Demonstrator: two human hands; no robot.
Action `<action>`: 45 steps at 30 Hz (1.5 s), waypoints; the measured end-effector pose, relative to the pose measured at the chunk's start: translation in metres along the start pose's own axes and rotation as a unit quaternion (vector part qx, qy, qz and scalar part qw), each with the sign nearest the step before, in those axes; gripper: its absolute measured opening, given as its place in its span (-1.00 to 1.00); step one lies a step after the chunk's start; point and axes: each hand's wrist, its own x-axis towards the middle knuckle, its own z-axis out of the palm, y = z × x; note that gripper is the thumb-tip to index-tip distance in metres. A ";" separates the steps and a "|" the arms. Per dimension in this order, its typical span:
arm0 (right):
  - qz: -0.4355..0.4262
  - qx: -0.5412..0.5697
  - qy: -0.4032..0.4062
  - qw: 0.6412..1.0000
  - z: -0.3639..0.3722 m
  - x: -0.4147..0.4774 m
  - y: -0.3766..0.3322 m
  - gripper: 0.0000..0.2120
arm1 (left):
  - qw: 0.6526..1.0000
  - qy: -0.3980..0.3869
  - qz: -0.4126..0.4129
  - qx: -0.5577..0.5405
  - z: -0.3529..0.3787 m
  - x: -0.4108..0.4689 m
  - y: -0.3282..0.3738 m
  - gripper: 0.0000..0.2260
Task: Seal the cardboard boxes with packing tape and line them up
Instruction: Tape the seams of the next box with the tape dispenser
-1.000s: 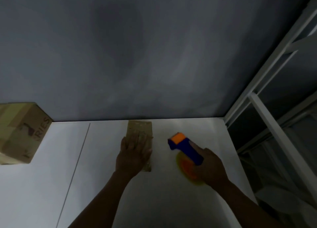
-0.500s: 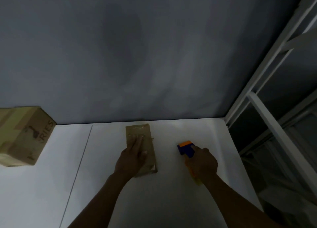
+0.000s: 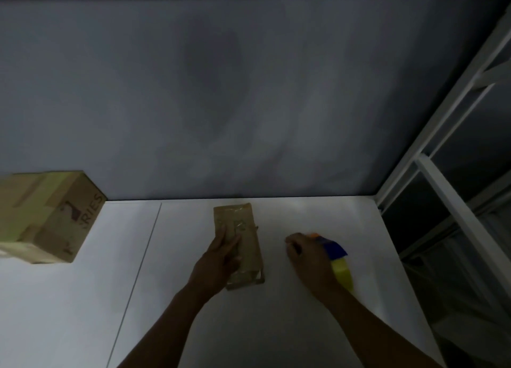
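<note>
A small flat cardboard box (image 3: 243,229) lies on the white table (image 3: 179,298) near the wall, with shiny tape along its top. My left hand (image 3: 221,257) rests flat on its near left part, fingers straight. To the right, my right hand (image 3: 307,259) grips a blue and orange tape dispenser (image 3: 333,248) carrying a yellowish tape roll (image 3: 343,273), held low over the table beside the box. A bigger taped cardboard box (image 3: 47,215) with dark printed letters sits at the far left.
A grey wall (image 3: 249,91) rises right behind the table. White metal shelving (image 3: 442,174) stands at the right, past the table's edge. A thin seam (image 3: 138,271) runs across the tabletop between the two boxes.
My right hand turned the tape dispenser and drew it down to the right, away from the small box. My left hand slid a little back along the box. The view shifted slightly.
</note>
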 end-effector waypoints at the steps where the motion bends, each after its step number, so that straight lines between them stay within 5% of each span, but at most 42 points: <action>1: 0.042 0.086 -0.089 0.991 0.007 -0.003 -0.008 -0.75 | 1.000 -0.006 0.000 0.000 -0.001 -0.001 0.001 -0.17; 3: 0.119 0.224 -0.192 0.948 0.024 -0.003 -0.013 -0.72 | 1.000 -0.011 0.000 0.003 -0.002 -0.001 0.002 -0.13; 8: 0.208 0.348 -0.192 0.894 0.045 0.000 -0.013 -0.81 | 1.000 -0.005 -0.004 0.010 -0.004 -0.003 0.005 -0.50; 18: 0.173 0.383 -0.179 0.890 0.036 0.006 -0.007 -0.86 | 1.000 -0.010 0.004 0.008 -0.002 -0.003 0.000 -0.50; 22: 0.213 0.419 -0.211 0.857 0.034 0.014 -0.003 -0.89 | 1.000 -0.008 0.007 0.005 -0.003 -0.004 -0.001 -0.30; 25: 0.224 0.401 -0.212 0.863 0.035 0.017 -0.001 -0.90 | 1.000 -0.013 0.019 0.006 0.000 -0.003 0.000 -0.46; 31: 0.242 0.433 -0.185 0.848 0.052 0.014 0.001 -0.94 | 1.000 -0.015 0.014 0.008 0.003 -0.004 -0.001 -0.42; 34: 0.261 0.415 -0.180 0.853 0.053 0.008 -0.003 -0.93 | 1.000 -0.009 0.011 0.019 0.008 -0.006 -0.006 -0.23; 41: 0.308 0.318 -0.185 0.878 0.065 -0.012 -0.003 -0.74 | 0.999 -0.016 0.039 0.018 0.009 -0.007 -0.009 -0.43; 43: 0.220 0.229 -0.099 0.943 0.071 -0.013 0.000 -0.96 | 0.998 -0.009 0.052 0.033 0.011 -0.007 -0.014 -0.29; 45: 0.066 0.128 0.014 0.990 0.070 -0.009 0.006 -0.85 | 0.997 -0.004 0.062 0.038 0.011 -0.005 -0.017 -0.23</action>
